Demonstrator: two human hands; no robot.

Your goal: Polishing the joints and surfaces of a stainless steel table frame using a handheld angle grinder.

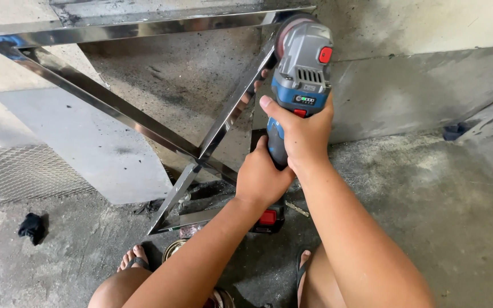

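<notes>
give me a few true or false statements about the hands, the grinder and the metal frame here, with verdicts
1. Both hands grip the angle grinder. True: the right hand wraps its body, and the left hand holds the handle lower down.
2. The grinder's disc end is at the shiny metal frame. True.
3. The person wears work gloves. False: both hands are bare.
4. The grinder is yellow. False: it is grey and blue with red buttons.
5. A dark rag lies on the concrete floor. True.
</notes>
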